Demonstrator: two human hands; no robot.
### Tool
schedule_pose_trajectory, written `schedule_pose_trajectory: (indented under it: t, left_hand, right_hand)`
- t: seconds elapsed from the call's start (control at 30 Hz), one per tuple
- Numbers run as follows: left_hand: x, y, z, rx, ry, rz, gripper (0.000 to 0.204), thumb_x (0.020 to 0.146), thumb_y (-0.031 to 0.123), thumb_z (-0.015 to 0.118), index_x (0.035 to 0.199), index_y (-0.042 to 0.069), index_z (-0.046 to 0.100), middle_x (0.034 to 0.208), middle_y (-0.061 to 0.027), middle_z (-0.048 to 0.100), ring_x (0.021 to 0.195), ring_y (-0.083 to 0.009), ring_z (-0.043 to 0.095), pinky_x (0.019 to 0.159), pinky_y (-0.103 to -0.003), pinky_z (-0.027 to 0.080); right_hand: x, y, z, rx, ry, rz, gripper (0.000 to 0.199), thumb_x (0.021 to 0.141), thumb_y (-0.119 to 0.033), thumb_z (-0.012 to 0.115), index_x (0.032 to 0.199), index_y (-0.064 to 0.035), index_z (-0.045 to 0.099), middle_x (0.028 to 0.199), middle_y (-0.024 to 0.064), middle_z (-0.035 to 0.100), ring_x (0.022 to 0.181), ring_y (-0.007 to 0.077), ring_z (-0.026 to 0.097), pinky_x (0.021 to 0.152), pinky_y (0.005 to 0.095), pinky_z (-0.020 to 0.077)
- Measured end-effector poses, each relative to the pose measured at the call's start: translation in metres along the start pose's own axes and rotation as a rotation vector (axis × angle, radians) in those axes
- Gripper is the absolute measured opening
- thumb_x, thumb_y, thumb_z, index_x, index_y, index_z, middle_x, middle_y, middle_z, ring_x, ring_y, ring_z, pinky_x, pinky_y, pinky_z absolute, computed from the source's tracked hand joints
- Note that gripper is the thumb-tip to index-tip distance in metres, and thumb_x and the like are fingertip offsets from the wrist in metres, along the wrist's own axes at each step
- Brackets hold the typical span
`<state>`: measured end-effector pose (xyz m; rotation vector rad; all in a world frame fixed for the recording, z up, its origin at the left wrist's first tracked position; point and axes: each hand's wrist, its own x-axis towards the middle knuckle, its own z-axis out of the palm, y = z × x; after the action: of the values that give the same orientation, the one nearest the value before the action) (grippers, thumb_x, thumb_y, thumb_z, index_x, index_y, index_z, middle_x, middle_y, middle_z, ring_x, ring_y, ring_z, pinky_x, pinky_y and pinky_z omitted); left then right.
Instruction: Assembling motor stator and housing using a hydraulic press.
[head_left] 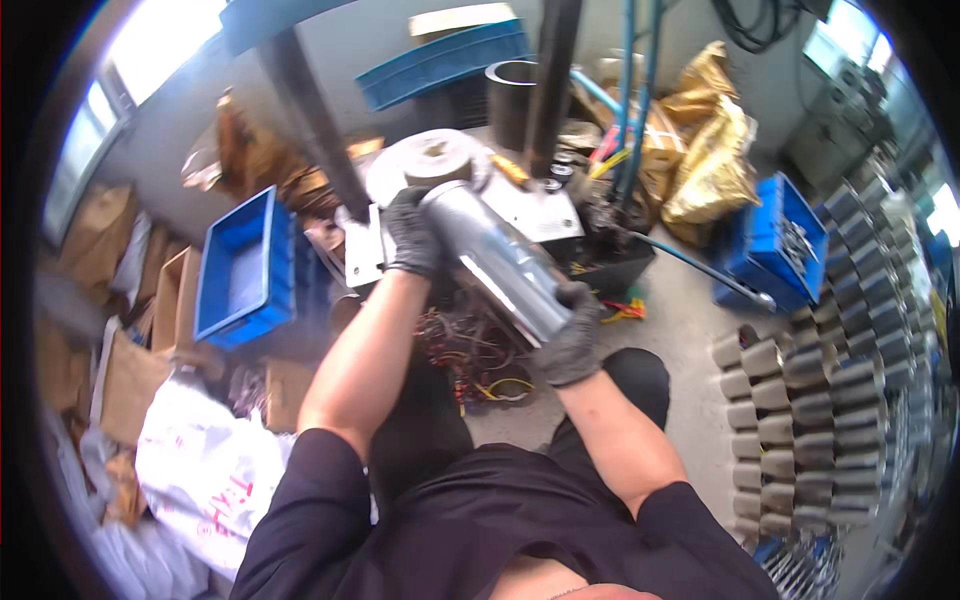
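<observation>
A shiny metal cylinder (500,265) is held tilted in front of me, its upper end to the left and its lower end to the right. Around the upper end closes my left hand (412,235), in a dark grey glove. Gloved the same way, my right hand (572,340) grips the lower end. Just beyond the cylinder is a round pale disc (432,165), on a bench with white plates (545,212). Beneath my hands lies a tangle of wires (480,350), partly hidden by the cylinder and my arms.
Many similar metal cylinders (800,400) stand stacked in rows at the right. A blue bin of metal parts (775,250) stands at the far right, another blue bin (240,265) at the left. Dark posts (550,90) rise behind the bench. A white sack (210,460) lies near left.
</observation>
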<state>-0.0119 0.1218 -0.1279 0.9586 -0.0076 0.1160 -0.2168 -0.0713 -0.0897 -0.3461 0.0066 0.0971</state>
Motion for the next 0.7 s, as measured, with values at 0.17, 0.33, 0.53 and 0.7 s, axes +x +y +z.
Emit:
schedule_pose_trajectory:
  t: [0.17, 0.33, 0.53, 0.7]
  left_hand:
    - [-0.009, 0.029, 0.033, -0.07, -0.03, 0.38, 0.024, 0.093, 0.023, 0.061, 0.104, 0.003, 0.069, 0.1, -0.0076, 0.069, 0.094, -0.0188, 0.065, 0.086, -0.035, 0.054]
    - [0.006, 0.024, 0.03, 0.39, 0.131, 0.418, 0.027, 0.098, 0.016, 0.061, 0.121, 0.002, 0.063, 0.11, -0.0099, 0.067, 0.102, -0.0199, 0.063, 0.091, -0.033, 0.051]
    - [-0.01, 0.015, 0.05, 1.027, -0.054, 0.259, 0.041, 0.095, 0.033, 0.065, 0.119, 0.0, 0.066, 0.11, -0.0224, 0.072, 0.103, -0.0327, 0.07, 0.095, -0.039, 0.052]
    - [0.003, 0.022, 0.084, 1.591, -0.126, 0.119, 0.054, 0.094, 0.051, 0.054, 0.122, 0.006, 0.067, 0.116, -0.0236, 0.07, 0.111, -0.0376, 0.067, 0.099, -0.044, 0.05]
  right_hand:
    - [-0.016, -0.005, -0.029, -0.25, 0.197, -0.163, 0.068, 0.076, -0.016, 0.064, 0.138, 0.0055, 0.048, 0.129, 0.0218, 0.06, 0.117, 0.0376, 0.063, 0.1, 0.0478, 0.057]
    - [-0.009, 0.001, -0.038, -0.413, 0.273, -0.086, 0.074, 0.069, -0.014, 0.06, 0.14, 0.0045, 0.047, 0.133, 0.0237, 0.057, 0.12, 0.0376, 0.062, 0.106, 0.0481, 0.0536]
    - [0.011, -0.002, -0.041, -0.107, 0.287, 0.008, 0.072, 0.069, -0.017, 0.057, 0.139, 0.0018, 0.051, 0.134, 0.0259, 0.057, 0.123, 0.0415, 0.06, 0.107, 0.0521, 0.0528]
    - [0.021, -0.007, -0.039, -0.246, 0.423, -0.122, 0.066, 0.07, -0.023, 0.059, 0.131, 0.0004, 0.058, 0.127, 0.0236, 0.061, 0.113, 0.0412, 0.063, 0.103, 0.0523, 0.0531]
